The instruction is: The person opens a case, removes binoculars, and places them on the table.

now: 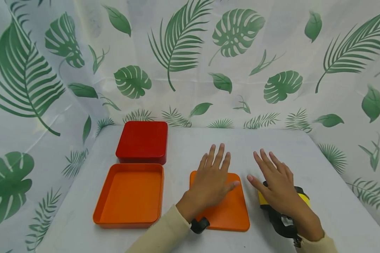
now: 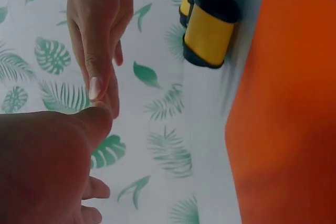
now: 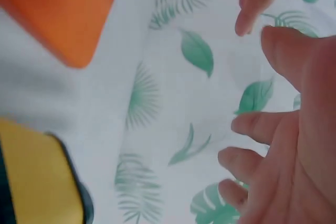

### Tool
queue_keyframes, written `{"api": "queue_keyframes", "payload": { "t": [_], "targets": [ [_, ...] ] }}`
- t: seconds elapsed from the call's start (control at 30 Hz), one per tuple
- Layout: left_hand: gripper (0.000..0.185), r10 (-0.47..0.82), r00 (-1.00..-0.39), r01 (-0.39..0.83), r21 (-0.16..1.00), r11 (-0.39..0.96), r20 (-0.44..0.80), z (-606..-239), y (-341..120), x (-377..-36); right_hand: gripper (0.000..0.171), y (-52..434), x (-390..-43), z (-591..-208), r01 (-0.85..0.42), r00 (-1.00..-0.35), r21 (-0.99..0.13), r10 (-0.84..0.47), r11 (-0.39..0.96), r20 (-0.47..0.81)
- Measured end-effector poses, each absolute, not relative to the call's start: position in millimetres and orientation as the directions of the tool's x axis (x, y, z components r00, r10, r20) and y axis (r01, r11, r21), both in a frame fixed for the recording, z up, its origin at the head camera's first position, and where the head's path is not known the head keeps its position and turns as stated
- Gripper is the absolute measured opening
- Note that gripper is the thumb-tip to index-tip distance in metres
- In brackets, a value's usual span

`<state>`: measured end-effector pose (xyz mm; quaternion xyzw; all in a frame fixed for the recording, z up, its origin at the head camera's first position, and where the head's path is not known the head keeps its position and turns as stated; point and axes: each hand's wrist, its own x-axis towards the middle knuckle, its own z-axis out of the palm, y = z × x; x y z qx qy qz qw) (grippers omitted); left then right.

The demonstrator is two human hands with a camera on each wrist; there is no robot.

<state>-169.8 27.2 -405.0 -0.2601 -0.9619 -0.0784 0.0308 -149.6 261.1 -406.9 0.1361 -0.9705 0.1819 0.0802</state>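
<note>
My left hand (image 1: 211, 182) is held over a flat orange lid (image 1: 231, 214), its fingers spread and nothing in its grasp. To its right, my right hand (image 1: 277, 186) hovers above yellow-and-black binoculars (image 1: 263, 200) and hides much of them. Its fingers are straight too, and it holds nothing. In the left wrist view the binoculars (image 2: 210, 32) stand on the table beyond the lid (image 2: 289, 108). The right wrist view catches the binoculars (image 3: 39, 177) at lower left and a corner of the lid (image 3: 68, 19) at upper left.
An orange open box (image 1: 130, 196) sits left of the lid. Right behind it is a red box (image 1: 142, 140), top side smooth. The white table (image 1: 180, 154) is enclosed by a leaf-printed curtain (image 1: 190, 95) at the back and sides.
</note>
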Motion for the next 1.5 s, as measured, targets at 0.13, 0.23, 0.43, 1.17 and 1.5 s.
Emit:
{"api": "queue_keyframes", "payload": {
  "t": [0.13,0.23,0.43,1.17,1.5],
  "targets": [
    [0.088,0.473,-0.878,0.479,0.133,0.868,0.073,-404.5,14.8,-173.5,0.081,248.4,-153.6,-403.1,-0.274,-0.959,-0.363,-0.224,0.890,0.174],
    [0.088,0.455,-0.888,0.459,0.132,0.878,0.066,-403.6,5.4,-176.6,0.078,237.7,-155.6,-399.8,-0.257,-0.965,-0.378,-0.216,0.889,0.146],
    [0.089,0.411,-0.910,0.416,0.134,0.900,0.060,-399.2,-13.2,-180.7,0.078,216.4,-161.8,-395.7,-0.245,-0.968,-0.346,-0.211,0.905,0.133],
    [0.086,0.307,-0.949,0.311,0.075,0.947,0.068,-397.0,-79.2,-188.9,0.079,151.3,-195.7,-391.2,-0.312,-0.946,-0.246,-0.276,0.918,0.172],
    [0.088,0.239,-0.970,0.242,0.112,0.964,0.040,-399.2,-113.5,-202.0,0.079,119.9,-209.2,-394.7,-0.350,-0.933,-0.271,-0.307,0.897,0.188]
  ]
}}
